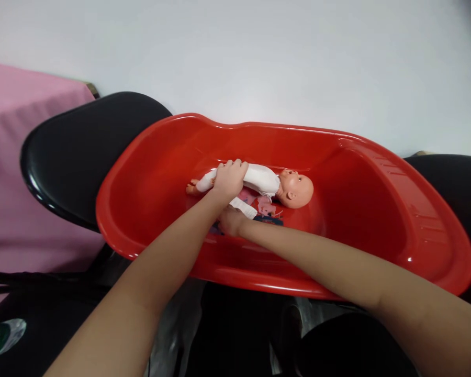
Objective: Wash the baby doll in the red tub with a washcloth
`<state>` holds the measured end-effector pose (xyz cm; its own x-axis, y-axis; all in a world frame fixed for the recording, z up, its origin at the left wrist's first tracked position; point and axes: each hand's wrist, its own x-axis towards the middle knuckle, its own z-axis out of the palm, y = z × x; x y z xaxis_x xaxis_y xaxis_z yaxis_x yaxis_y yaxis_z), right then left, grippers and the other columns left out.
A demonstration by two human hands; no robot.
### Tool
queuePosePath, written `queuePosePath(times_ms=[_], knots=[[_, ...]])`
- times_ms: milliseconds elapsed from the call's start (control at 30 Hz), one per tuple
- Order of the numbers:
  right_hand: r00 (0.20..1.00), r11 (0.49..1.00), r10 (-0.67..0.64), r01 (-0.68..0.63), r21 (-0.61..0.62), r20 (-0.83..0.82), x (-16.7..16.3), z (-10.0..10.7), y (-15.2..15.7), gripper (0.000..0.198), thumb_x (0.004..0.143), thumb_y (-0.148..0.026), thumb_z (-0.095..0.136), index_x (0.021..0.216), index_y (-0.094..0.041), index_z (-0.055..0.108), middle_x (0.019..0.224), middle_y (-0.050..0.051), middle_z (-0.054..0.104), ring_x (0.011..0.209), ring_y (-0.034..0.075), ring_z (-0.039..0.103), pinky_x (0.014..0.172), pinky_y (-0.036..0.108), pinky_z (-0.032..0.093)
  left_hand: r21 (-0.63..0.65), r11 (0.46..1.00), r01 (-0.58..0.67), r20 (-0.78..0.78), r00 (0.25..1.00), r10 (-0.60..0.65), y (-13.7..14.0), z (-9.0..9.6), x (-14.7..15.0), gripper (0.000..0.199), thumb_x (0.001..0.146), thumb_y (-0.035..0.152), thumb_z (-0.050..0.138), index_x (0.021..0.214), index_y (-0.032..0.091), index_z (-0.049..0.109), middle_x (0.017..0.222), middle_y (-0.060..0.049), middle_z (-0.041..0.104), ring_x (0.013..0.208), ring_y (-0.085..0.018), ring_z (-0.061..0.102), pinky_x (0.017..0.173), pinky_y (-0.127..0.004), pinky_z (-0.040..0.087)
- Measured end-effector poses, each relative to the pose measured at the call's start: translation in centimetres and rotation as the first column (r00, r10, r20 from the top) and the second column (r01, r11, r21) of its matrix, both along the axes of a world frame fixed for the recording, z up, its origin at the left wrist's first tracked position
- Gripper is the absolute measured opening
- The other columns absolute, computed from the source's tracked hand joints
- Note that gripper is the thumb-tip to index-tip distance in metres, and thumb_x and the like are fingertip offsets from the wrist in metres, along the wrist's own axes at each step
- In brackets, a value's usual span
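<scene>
A baby doll [262, 178] in white clothing lies on its side in a red plastic baby bathtub [149, 157], its bald head toward the right and its bare feet toward the left. My left hand [231, 180] is closed over the doll's lower body, fingers curled across the far side. Just below it, my right hand [231, 221] is closed at the end of a white cloth [244, 208] beside the doll. Its fingers are partly hidden. Under the doll, the tub's floor shows a printed picture [270, 209] in pink and dark blue.
The tub rests between a black chair seat [90, 152] on the left and another black seat [451, 173] on the right. A pink cloth [23, 125] drapes a table at far left. Behind stands a white wall [259, 57]. A green-labelled bottle [3, 337] shows at lower left.
</scene>
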<state>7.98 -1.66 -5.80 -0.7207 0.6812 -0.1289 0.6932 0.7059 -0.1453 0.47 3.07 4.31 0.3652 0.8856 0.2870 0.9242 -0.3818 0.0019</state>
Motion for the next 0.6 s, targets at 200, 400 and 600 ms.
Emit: queuePosePath(times_ms=[200, 400, 600], knots=[[0.998, 0.997, 0.003, -0.007, -0.074, -0.055, 1.9, -0.4, -1.4, 0.074, 0.095, -0.018, 0.061, 0.162, -0.004, 0.035, 0.17, 0.025, 0.026, 0.16, 0.035, 0.019, 0.129, 0.052, 0.025, -0.031, 0.999, -0.011, 0.008, 1.0, 0.011, 0.0, 0.1, 0.1, 0.031, 0.103, 0.009, 0.041, 0.125, 0.017, 0.061, 0.125, -0.014, 0.067, 0.115, -0.031, 0.061, 0.094, -0.044, 0.044], [0.986, 0.985, -0.102, 0.081, 0.153, 0.133, 4.0, -0.6, -0.6, 0.056, 0.1, -0.005, 0.034, 0.155, 0.005, 0.041, 0.159, 0.035, 0.038, 0.149, 0.041, 0.041, 0.115, 0.055, 0.042, -0.031, 0.999, -0.008, 0.006, 1.0, 0.008, -0.1, 0.1, 0.1, 0.032, 0.102, 0.008, 0.04, 0.126, 0.016, 0.061, 0.126, -0.015, 0.066, 0.115, -0.031, 0.061, 0.093, -0.044, 0.044], [0.918, 0.932, 0.274, -0.327, 0.158, 0.288, 5.0, 0.9, 2.6, 0.048, 0.1, -0.002, 0.036, 0.143, -0.002, 0.058, 0.141, 0.027, 0.061, 0.133, 0.032, 0.057, 0.112, 0.049, 0.044, -0.038, 0.999, -0.011, 0.007, 1.0, 0.011, -0.1, 0.0, 0.1, 0.031, 0.102, 0.009, 0.042, 0.125, 0.015, 0.062, 0.125, -0.015, 0.067, 0.115, -0.032, 0.061, 0.093, -0.044, 0.045]])
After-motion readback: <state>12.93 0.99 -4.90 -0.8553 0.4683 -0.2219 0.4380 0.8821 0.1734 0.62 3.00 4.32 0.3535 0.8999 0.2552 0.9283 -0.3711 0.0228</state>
